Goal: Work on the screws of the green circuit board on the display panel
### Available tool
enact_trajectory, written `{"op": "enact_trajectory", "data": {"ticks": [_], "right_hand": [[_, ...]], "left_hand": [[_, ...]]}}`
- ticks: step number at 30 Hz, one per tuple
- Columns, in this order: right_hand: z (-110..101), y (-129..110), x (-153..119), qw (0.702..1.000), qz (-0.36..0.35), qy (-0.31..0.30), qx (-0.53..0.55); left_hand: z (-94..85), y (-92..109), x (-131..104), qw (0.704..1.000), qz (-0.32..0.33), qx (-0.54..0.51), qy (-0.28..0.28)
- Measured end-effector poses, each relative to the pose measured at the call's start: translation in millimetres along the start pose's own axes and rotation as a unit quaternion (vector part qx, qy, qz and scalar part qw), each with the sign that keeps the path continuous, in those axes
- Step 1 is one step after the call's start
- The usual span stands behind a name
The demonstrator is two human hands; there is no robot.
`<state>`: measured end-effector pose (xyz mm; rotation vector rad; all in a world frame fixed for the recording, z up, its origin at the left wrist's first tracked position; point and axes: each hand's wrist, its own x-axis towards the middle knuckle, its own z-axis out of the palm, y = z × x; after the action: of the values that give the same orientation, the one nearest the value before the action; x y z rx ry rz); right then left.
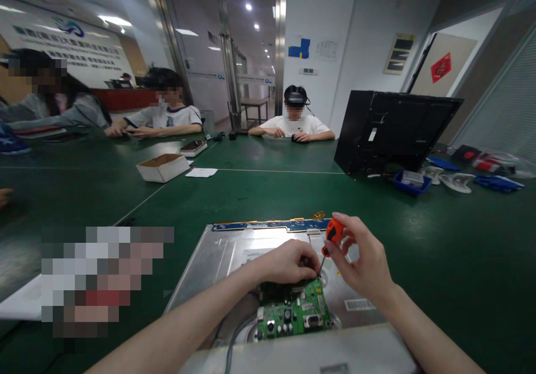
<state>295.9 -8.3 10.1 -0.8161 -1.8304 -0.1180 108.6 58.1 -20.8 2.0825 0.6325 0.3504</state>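
My right hand is closed around the orange-and-black handle of a small screwdriver. Its shaft slants down to the far right corner of a green circuit board. At that same corner the fingertips of my left hand are pinched together beside the screwdriver's tip; whatever they hold is too small to make out. Under the board lies a silvery metal panel, with a narrow blue circuit strip along its far edge. A grey cable curves past the board's left side.
A black monitor-like casing stands at the back right, near a blue tray. An open white box and a paper slip lie at the back left. Several people sit around the green table.
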Motion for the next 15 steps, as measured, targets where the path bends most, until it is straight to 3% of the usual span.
{"op": "enact_trajectory", "data": {"ticks": [15], "right_hand": [[-1.9,-4.9,1.7,1.000,-0.004,-0.007,0.000]], "left_hand": [[0.5,1.5,-0.1,1.000,0.005,-0.006,0.003]]}}
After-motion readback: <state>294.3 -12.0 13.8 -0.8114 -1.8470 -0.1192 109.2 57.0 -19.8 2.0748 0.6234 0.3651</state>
